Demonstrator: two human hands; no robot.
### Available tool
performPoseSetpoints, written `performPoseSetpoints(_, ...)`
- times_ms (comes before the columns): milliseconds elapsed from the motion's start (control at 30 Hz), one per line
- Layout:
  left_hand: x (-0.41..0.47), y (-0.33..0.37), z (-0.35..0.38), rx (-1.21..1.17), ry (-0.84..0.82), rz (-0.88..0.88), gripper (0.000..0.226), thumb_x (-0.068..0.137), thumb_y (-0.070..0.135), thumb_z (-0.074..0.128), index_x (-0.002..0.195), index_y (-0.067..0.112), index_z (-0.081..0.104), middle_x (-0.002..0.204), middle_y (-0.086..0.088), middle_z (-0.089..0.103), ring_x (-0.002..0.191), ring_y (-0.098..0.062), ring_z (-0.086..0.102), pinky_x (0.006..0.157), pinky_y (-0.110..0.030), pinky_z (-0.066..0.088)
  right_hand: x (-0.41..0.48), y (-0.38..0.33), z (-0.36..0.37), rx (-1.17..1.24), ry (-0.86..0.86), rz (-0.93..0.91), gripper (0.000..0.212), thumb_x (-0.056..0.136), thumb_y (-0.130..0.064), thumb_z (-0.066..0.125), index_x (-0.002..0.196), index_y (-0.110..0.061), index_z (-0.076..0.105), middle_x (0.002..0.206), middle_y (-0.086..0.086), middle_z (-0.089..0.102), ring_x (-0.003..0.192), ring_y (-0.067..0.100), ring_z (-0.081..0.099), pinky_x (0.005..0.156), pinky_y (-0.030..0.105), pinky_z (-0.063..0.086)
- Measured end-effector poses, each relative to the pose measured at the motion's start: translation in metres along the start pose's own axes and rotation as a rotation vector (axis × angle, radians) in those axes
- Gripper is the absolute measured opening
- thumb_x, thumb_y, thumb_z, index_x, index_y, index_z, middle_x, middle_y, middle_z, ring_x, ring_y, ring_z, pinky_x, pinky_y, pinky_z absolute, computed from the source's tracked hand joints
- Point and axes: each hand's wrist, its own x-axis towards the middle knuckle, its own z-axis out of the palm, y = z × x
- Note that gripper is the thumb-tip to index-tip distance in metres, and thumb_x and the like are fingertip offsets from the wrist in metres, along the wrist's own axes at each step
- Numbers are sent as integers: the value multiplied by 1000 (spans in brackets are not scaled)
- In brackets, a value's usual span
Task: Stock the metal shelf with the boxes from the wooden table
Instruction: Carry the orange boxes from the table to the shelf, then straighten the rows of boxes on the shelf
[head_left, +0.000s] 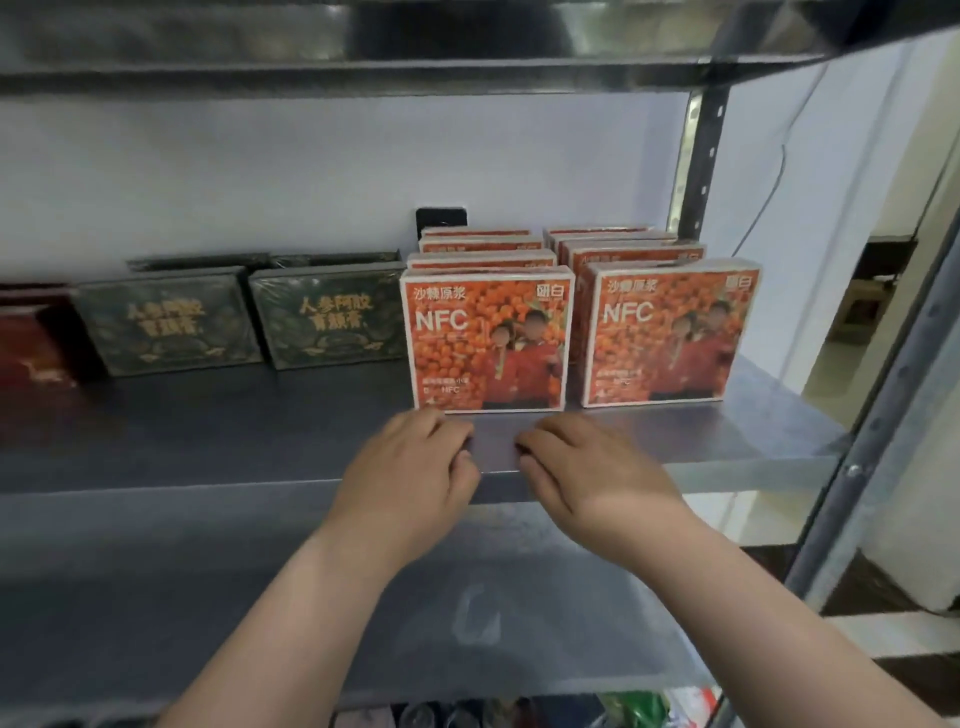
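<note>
Landmark: front orange box (488, 343), standing upright on the metal shelf (234, 431), face to the camera, "NFC" printed on it.

- Behind landmark: more orange boxes of the same kind filed upright in a row reaching towards the wall.
- Right of landmark: second orange row (670, 338), just beside it, a narrow gap between; beyond that the shelf's punched upright post (701, 166).
- Left of landmark: two dark green boxes (166, 322), side by side and set further back, more green ones behind them; further left a dark red box (31, 343), blurred.
- Behind and above landmark: black wall plate (440, 221).
- In front of landmark: left hand (415, 467) near its lower left corner, right hand (587, 467) below its lower right. Both grips released, fingers loosely bent, nothing held. Whether the left fingers touch the box: cannot tell.
- Below landmark: a second bare shelf level (467, 623).
</note>
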Motion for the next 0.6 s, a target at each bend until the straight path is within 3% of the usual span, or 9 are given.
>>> performPoseSetpoints(200,-28,-68,-29,91,-128,-265,73,86,50,8,143,31,48,149,5,47,136,-18,41,113,-41,31,46,-71,20,61,-83,-175,47,95,-48,30,116,-26,67,104,5,65,96,32,61,83,42,50)
performPoseSetpoints(333,-54,-119,-49,150,-91,-369,69,86,47,15,143,31,49,151,4,47,138,-17,41,113,-41,31,79,-124,32,106,-121,-246,48,94,-50,26,115,-28,63,103,3,61,100,32,59,84,43,47)
performPoseSetpoints(500,-92,-194,-76,170,-80,-472,69,86,53,14,143,33,48,150,4,47,137,-18,41,112,-49,31,122,-198,45,143,-240,-222,37,102,-51,34,124,-29,54,119,4,55,117,31,51,97,51,44)
performPoseSetpoints(600,-115,-243,-95,188,-96,-510,66,89,53,12,144,37,44,150,6,44,139,-20,37,114,-50,25,149,-247,58,141,-298,-188,41,104,-52,30,130,-27,50,125,7,51,122,33,47,103,57,38)
